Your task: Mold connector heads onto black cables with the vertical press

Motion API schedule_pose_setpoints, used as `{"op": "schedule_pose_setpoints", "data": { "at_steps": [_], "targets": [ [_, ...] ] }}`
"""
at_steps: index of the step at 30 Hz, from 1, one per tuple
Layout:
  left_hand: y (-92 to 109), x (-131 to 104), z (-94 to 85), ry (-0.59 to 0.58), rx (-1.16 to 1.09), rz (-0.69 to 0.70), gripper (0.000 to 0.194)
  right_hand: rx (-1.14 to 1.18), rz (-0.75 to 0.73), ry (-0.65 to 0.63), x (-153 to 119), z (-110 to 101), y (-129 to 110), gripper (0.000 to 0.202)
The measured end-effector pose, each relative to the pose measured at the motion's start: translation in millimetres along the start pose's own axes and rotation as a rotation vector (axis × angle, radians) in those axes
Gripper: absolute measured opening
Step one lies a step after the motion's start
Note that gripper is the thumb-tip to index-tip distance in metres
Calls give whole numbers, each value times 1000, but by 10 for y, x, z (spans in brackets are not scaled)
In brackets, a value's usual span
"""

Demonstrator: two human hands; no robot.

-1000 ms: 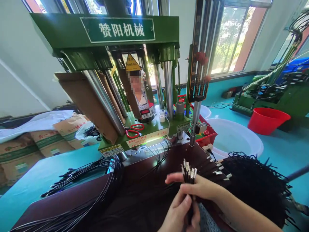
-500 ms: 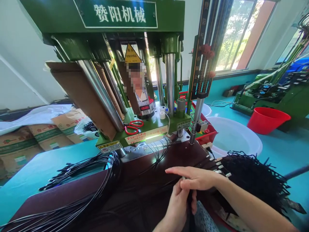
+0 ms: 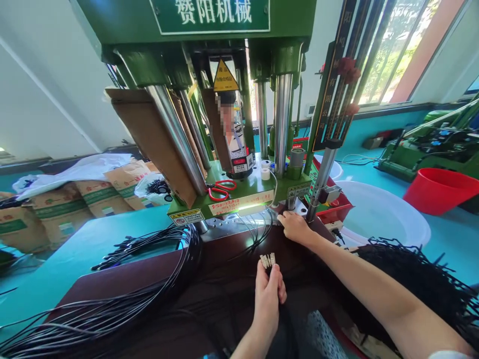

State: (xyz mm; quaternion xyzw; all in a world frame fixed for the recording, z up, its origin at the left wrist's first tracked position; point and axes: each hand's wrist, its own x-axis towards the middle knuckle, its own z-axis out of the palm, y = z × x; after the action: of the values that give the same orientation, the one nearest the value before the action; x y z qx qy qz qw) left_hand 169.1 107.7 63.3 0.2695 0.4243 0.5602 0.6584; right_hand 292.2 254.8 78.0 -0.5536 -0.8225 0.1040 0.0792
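My left hand (image 3: 267, 294) is closed around a bundle of cables, their metal connector ends (image 3: 268, 260) sticking up above the thumb. Below the fist the black cables fade into the dark tabletop. My right hand (image 3: 296, 227) reaches to the front of a green press machine (image 3: 239, 199), its fingers curled by the right end of the metal mould plate (image 3: 220, 230). Whatever those fingers touch or hold is hidden. Several thin black cables (image 3: 258, 240) run from the plate onto the brown table (image 3: 123, 271), left of my right hand.
Red-handled scissors (image 3: 222, 189) lie on the press ledge. Coiled black cables (image 3: 187, 254) cover the table's left side. A heap of black cables (image 3: 415, 279), a white tub (image 3: 389, 212) and a red bucket (image 3: 439, 192) stand right. A person is visible behind the press.
My right hand has left my left hand and moved forward to the press. The connector ends in my left hand are now uncovered. The view has shifted left.
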Motion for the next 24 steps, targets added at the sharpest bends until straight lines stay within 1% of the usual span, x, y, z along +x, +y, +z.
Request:
{"op": "schedule_pose_setpoints", "data": {
  "at_steps": [3,5,7,9,10,11,12,14,15,16,18,20,24],
  "targets": [
    [-18,4,-19,-1,22,-3,40,53,-2,-88,-167,-92,-36,30],
    [-9,3,-25,-10,14,-22,40,132,27,-137,-338,-191,-17,21],
    [3,1,-19,-24,0,-26,39,233,93,-189,-558,-277,18,13],
    [6,-1,6,-45,1,-40,40,336,179,-242,-819,-299,33,19],
    [2,-2,27,-60,15,-59,40,447,232,-259,-955,-278,25,25],
    [-8,-4,55,-76,41,-84,41,610,287,-260,-1088,-235,6,31],
    [-21,-5,87,-94,76,-113,42,812,336,-242,-1210,-176,-22,36],
    [-55,-5,160,-126,156,-153,43,1225,401,-144,-1406,-33,-90,43],
    [-73,-3,196,-139,195,-163,44,1373,410,-77,-1473,37,-123,47],
    [-90,1,230,-151,231,-169,44,1453,406,-12,-1519,97,-150,50],
    [-115,12,282,-177,287,-177,42,1529,394,91,-1560,179,-182,55],
    [-124,21,311,-202,312,-196,41,1553,386,153,-1559,212,-188,55],
    [-100,20,321,-237,279,-260,42,1525,411,176,-1543,206,-184,57]
  ]
}}
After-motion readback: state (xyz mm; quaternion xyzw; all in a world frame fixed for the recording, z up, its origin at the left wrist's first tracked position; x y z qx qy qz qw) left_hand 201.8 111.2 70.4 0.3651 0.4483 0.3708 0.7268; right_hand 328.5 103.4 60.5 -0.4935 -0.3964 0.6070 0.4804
